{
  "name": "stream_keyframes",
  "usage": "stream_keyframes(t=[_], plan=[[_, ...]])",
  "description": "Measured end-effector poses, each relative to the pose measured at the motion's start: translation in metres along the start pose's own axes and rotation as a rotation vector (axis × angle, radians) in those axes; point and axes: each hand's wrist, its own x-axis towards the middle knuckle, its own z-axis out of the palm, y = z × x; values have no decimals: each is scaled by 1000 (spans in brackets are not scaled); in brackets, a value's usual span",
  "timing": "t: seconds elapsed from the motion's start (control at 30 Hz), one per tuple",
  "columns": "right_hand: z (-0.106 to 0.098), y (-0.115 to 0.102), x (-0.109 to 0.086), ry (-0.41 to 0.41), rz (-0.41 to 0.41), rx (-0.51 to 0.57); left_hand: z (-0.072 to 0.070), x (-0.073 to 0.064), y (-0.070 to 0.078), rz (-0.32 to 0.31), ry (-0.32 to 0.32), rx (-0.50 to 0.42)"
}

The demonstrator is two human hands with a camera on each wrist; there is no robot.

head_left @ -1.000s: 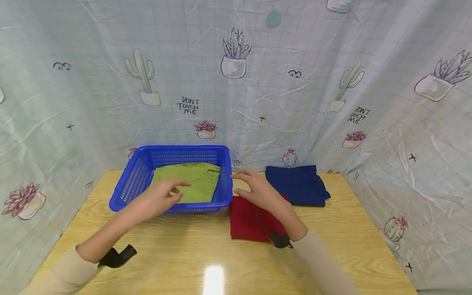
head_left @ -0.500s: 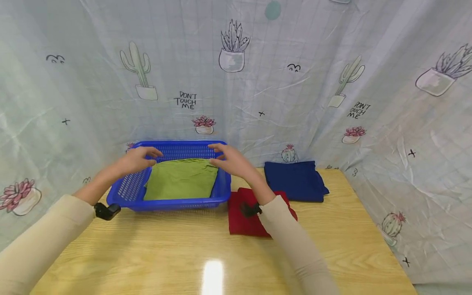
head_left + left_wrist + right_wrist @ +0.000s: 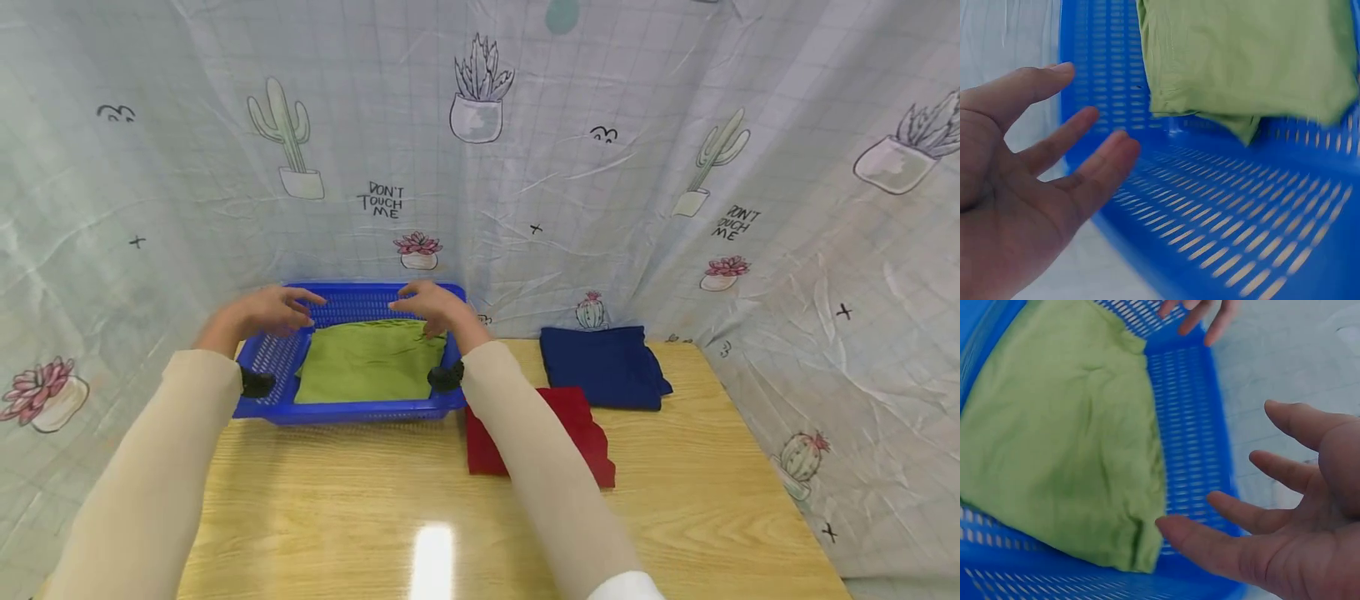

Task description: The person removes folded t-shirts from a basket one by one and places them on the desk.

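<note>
A folded green cloth (image 3: 367,362), which looks like a garment, lies inside a blue plastic basket (image 3: 337,412) with slotted walls. My left hand (image 3: 272,310) hovers over the basket's far left part, fingers spread and holding nothing. In the left wrist view, a gap separates its fingers (image 3: 1100,175) from the cloth. Near the cloth's far right corner is my right hand (image 3: 437,305), palm down with loosely extended fingers. From the right wrist view I cannot tell whether a fingertip touches the cloth's edge; nothing is gripped.
On the wooden table (image 3: 337,500), a folded red cloth (image 3: 581,429) lies right of the basket, partly hidden by my right sleeve (image 3: 547,475). A folded navy cloth (image 3: 600,367) lies farther back on the right. A patterned curtain (image 3: 525,192) hangs close behind the basket.
Both hands have moved forward, to the basket's far side. The right hand has come leftward from beside the basket to over it. Basket and cloths stay in place.
</note>
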Motion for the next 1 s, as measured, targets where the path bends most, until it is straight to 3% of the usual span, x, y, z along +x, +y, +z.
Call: stream_keyframes(t=[0.13,0.23,0.3,0.4,0.5,0.63,0.77,0.9,1.0], plan=[[6,6,16,-36,179,2,8,10,-14,-94,-36,-140],[7,12,26,-66,314,-98,16,17,-16,-181,-59,-197],[7,15,31,-69,347,-156,19,21,-14,-236,-68,-223],[9,18,37,-23,335,-167,22,25,-8,-301,-70,-256],[15,19,39,0,335,-49,26,26,-5,-351,-66,-302],[23,19,38,57,414,118,35,29,-7,-386,-21,-297],[25,22,37,128,424,243,43,34,-11,-365,9,-277],[24,31,38,119,356,282,47,39,-15,-326,-7,-426],[24,41,44,101,290,254,48,42,-16,-317,-28,-502]])
